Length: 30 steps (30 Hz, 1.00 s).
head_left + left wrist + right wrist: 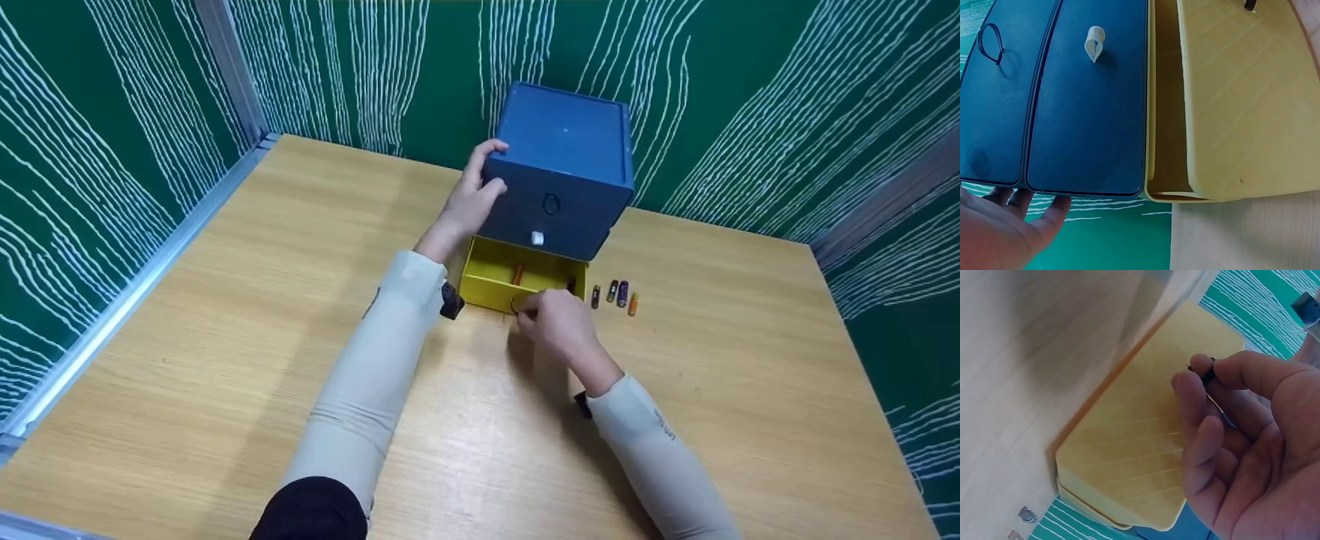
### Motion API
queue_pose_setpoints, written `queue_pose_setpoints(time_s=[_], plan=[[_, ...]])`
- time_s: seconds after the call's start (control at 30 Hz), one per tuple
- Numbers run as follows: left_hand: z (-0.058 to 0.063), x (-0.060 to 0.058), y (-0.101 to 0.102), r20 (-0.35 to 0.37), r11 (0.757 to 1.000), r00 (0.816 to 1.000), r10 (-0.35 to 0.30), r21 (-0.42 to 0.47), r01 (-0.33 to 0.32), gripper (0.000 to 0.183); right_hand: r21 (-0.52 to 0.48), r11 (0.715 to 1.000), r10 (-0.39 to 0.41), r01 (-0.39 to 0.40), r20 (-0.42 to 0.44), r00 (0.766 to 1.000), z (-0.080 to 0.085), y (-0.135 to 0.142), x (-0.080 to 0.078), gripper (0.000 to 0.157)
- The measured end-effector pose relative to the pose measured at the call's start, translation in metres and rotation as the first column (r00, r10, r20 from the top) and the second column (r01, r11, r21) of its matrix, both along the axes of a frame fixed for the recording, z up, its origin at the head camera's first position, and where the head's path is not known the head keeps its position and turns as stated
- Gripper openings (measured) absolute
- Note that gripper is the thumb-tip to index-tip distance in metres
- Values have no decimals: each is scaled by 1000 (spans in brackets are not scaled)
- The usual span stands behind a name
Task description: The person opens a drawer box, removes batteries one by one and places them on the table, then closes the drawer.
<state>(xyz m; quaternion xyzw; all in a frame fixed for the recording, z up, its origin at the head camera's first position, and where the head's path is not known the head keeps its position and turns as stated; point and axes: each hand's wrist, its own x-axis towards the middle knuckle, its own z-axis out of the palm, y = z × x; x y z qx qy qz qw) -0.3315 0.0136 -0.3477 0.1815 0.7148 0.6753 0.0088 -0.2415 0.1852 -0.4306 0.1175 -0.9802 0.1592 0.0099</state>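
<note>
A dark blue drawer cabinet (566, 131) stands near the back wall, its bottom yellow drawer (487, 294) pulled out. My left hand (469, 202) steadies the cabinet's left side, fingers extended along that side and thumb near the front edge. At the drawer's front, my right hand (559, 322) pinches a small black loop handle (1207, 376) between thumb and fingertips. Inside the drawer lie an orange-red battery-like piece (517, 275) and a dark one (571, 285), partly hidden by the right hand. The upper drawers are closed, with a black loop (551, 203) and a white loop (537, 238).
Several small batteries lie on the wooden table (360, 300) right of the drawer, among them a purple one (622, 294) and an orange one (634, 304). Green walls with white wavy lines (375, 67) enclose the back and sides.
</note>
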Motion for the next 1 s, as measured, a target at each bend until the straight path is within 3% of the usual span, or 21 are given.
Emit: queue_pose_setpoints(time_s=[0.57,1.0], plan=[[2,2,-1,-12,1000,1000,9,-22,-10,43,81,994,74,-73,-13,997,1,-2,15,11],[0,0,0,-10,1000,1000,8,-11,-8,43,94,991,88,-91,41,995,6,-2,22,9]])
